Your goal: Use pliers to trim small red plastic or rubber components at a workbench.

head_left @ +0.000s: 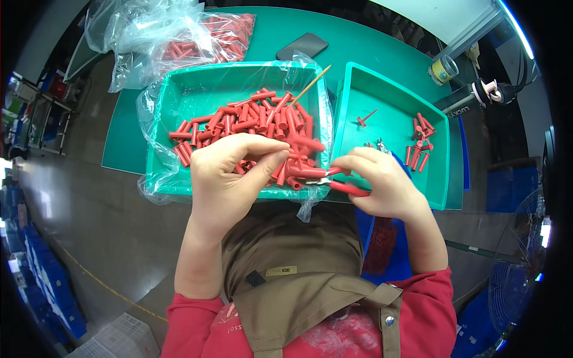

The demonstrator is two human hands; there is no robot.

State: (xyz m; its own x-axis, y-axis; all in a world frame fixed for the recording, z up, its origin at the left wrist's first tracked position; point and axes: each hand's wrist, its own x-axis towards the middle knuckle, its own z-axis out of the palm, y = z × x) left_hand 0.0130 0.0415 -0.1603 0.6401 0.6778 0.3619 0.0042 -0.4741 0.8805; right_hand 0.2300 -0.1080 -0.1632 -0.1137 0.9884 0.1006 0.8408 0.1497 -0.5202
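Note:
My left hand (224, 173) is closed, with thumb and fingertips pinching a cluster of red plastic tubes (305, 143), blurred in part. Red-handled nippers (352, 190) are gripped in my right hand (388, 182), their metal jaws beside the tubes. Both hands are over the near right part of a green bin (173, 86) lined with clear plastic. Loose red tubes (239, 119) are heaped in it, and a thin wooden stick (313, 83) pokes out of the heap. How the pinched pieces join is hard to make out.
A second green bin (388, 89) at the right holds several red tubes (421, 140), a small red branched piece (365, 119) and a metal item. Behind are a clear bag of red tubes (230, 36), a phone (302, 46) and a yellow-labelled can (443, 70). A fan (516, 262) stands at right.

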